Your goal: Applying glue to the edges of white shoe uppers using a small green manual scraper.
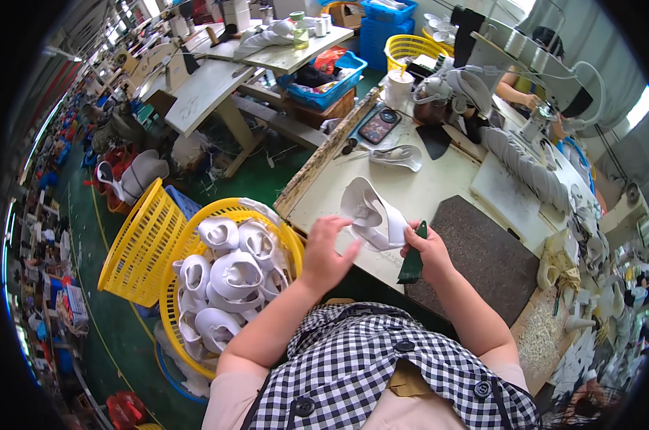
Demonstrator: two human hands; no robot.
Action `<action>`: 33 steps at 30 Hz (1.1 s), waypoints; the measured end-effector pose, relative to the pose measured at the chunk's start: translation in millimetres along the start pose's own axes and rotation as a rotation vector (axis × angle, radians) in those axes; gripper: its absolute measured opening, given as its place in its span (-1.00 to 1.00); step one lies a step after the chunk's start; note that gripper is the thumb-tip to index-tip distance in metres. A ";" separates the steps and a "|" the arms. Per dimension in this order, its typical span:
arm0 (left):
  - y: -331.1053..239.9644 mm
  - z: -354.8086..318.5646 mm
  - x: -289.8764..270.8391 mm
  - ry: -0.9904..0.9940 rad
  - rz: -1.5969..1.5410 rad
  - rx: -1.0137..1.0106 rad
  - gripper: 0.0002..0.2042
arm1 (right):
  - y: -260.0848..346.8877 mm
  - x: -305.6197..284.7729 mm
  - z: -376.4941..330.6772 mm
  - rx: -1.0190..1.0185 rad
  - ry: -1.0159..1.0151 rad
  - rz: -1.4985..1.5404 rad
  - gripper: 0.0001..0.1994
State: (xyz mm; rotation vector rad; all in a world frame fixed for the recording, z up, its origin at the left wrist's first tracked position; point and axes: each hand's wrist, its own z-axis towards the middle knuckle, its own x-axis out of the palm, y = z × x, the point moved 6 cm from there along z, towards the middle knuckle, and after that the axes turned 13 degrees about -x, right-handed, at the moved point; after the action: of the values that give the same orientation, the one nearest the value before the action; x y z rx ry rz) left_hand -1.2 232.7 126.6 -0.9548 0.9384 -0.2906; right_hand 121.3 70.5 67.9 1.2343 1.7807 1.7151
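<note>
In the head view we see both of the person's bare hands raised over the near edge of a pale worktable (439,183). The left hand (326,252) is spread, fingers apart, its fingertips touching the lower left side of a white shoe upper (373,213), which is held just above the table edge, tilted with its opening facing up. The right hand (428,251) grips the right edge of that upper between thumb and fingers, and the same hand is also closed round a dark green flat tool (413,264) that hangs down below the palm. Just right of the hands a dark grey mat (482,251) lies on the table. Farther up the table rests another white upper (400,155), and near it a smartphone (379,125) with a dark screen. To the person's left, beside the table, stands a yellow plastic basket (195,236) filled with white uppers (231,276); a second yellow basket (134,244) lies tipped against it. Another person sits at a sewing machine (547,64) at the far end.
</note>
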 end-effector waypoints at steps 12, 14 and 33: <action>-39.6 26.0 130.6 0.602 -0.755 -0.460 -0.88 | 32.2 -100.5 -113.2 -0.131 -0.329 0.189 -0.80; -42.7 22.1 151.6 0.565 -0.653 -0.414 -0.87 | 40.0 -106.6 -130.9 -0.113 -0.314 0.160 -0.80; -189.8 -50.6 236.5 0.562 -0.269 0.187 -0.57 | 96.6 -199.8 -203.0 -0.683 0.003 -1.137 -0.65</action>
State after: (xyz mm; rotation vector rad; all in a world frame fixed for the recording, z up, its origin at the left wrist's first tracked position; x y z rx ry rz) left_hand 131.2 -44.7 135.6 -0.8383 1.2646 -0.8924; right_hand 104.7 -221.8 136.8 -0.1125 1.2416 1.3462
